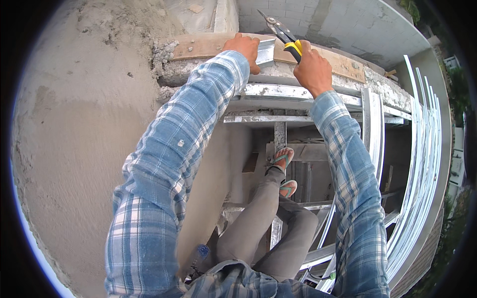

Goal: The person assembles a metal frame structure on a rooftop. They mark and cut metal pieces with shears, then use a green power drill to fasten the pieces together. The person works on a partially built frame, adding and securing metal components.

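My left hand (243,50) is closed around the end of a short piece of silvery metal channel (267,51), at a wooden board (196,46) lying along a concrete ledge (183,72). Just to the right, my right hand (314,71) grips the yellow-and-black handles of tin snips (284,34). Their dark blades point up and to the left, beyond the board and apart from the channel. Some fingers of both hands are hidden from this angle.
A rough plastered wall (74,149) fills the left side. Metal framing (278,91) crosses below the ledge, with an open drop beneath. Long metal strips (422,144) stand at the right. My sandalled feet (283,159) rest on a narrow beam (280,133).
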The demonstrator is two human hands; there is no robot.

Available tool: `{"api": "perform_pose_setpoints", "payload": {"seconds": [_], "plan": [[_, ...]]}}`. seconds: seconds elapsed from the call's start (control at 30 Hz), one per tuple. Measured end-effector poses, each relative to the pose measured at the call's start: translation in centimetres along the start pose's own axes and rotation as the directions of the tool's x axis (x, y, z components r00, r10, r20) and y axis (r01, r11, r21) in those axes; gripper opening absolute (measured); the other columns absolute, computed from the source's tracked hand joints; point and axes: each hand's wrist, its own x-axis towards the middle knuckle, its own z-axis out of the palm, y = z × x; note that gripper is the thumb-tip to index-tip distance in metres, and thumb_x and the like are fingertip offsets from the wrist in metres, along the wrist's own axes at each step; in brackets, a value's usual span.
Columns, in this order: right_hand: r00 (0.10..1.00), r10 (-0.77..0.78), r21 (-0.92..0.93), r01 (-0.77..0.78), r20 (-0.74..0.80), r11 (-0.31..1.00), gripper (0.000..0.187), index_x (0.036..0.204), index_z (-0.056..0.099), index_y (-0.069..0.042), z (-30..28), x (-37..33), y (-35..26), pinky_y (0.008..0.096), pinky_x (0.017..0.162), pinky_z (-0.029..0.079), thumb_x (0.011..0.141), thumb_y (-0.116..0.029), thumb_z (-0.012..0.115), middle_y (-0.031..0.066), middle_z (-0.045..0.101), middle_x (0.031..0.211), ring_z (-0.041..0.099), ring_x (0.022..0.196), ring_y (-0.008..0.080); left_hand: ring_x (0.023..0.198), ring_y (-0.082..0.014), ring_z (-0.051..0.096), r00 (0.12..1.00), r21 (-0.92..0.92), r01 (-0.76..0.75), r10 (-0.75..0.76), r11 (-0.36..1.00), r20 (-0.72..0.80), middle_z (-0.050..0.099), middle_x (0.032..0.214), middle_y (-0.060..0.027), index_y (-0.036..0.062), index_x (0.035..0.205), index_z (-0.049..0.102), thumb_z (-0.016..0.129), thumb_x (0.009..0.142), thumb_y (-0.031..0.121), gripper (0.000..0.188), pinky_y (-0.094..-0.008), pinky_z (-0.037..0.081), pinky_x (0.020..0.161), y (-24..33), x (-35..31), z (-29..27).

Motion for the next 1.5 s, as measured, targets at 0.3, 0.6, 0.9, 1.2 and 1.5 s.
{"api": "perform_pose_setpoints", "payload": {"seconds": [0.3, 0.6, 0.9, 1.2, 1.5], "plan": [[0.995, 0.083, -0.014, -0.082, 0.050, 0.996, 0.051, 0.130, 0.047, -0.009, 2.1, -1.4, 2.5, 0.0489, 0.073, 0.055, 0.081, -0.009, 0.063, 0.0207, 0.066, 0.098, 0.069, 0.083, 0.0393, 0.119, -0.0302, 0.054, 1.000, 0.025, -0.023, 0.023, 0.999, 0.011, 0.061, 0.124, -0.0100, 0.0095, 0.137, 0.050, 0.082, 0.066, 0.043, 0.084, -0.0411, 0.051, 0.099, -0.1, 0.8, -0.3], [0.982, 0.007, 0.106, 0.013, -0.186, 0.994, 0.048, 0.128, 0.045, -0.009, 1.4, 0.0, 2.5, 0.0522, 0.074, 0.053, 0.082, -0.009, 0.059, 0.0226, 0.066, 0.099, 0.066, 0.084, 0.0447, 0.119, -0.0282, 0.056, 0.998, 0.013, -0.032, 0.032, 0.999, 0.058, 0.062, 0.122, -0.0098, 0.0096, 0.136, 0.052, 0.082, 0.065, 0.044, 0.084, -0.0414, 0.051, 0.099, 0.0, 0.8, -1.0], [0.961, 0.007, 0.223, 0.057, -0.277, 0.973, 0.046, 0.125, 0.044, -0.008, 0.7, 0.8, 1.7, 0.0520, 0.073, 0.052, 0.083, -0.009, 0.059, 0.0228, 0.066, 0.099, 0.067, 0.082, 0.0434, 0.117, -0.0293, 0.058, 0.999, 0.004, -0.038, 0.037, 0.999, 0.022, 0.064, 0.119, -0.0108, 0.0082, 0.133, 0.054, 0.082, 0.063, 0.042, 0.083, -0.0406, 0.051, 0.098, -0.3, 0.8, -1.0], [0.992, 0.059, 0.193, -0.037, -0.109, 0.981, 0.049, 0.129, 0.045, -0.008, 1.4, -2.0, 2.0, 0.0505, 0.072, 0.053, 0.082, -0.009, 0.060, 0.0237, 0.067, 0.098, 0.068, 0.085, 0.0413, 0.112, -0.0286, 0.062, 0.999, 0.004, -0.025, 0.025, 1.000, 0.041, 0.064, 0.120, -0.0117, 0.0086, 0.135, 0.054, 0.082, 0.062, 0.044, 0.086, -0.0411, 0.052, 0.096, -0.7, 0.9, -0.3], [0.987, 0.065, 0.224, -0.031, -0.149, 0.974, 0.047, 0.129, 0.046, -0.007, 2.5, -1.0, 1.5, 0.0506, 0.074, 0.053, 0.083, -0.010, 0.059, 0.0232, 0.066, 0.097, 0.068, 0.085, 0.0426, 0.109, -0.0292, 0.064, 0.994, -0.012, -0.033, 0.034, 0.999, 0.102, 0.066, 0.117, -0.0128, 0.0081, 0.132, 0.056, 0.082, 0.062, 0.047, 0.084, -0.0401, 0.052, 0.094, -1.1, 1.6, -1.4]]}}
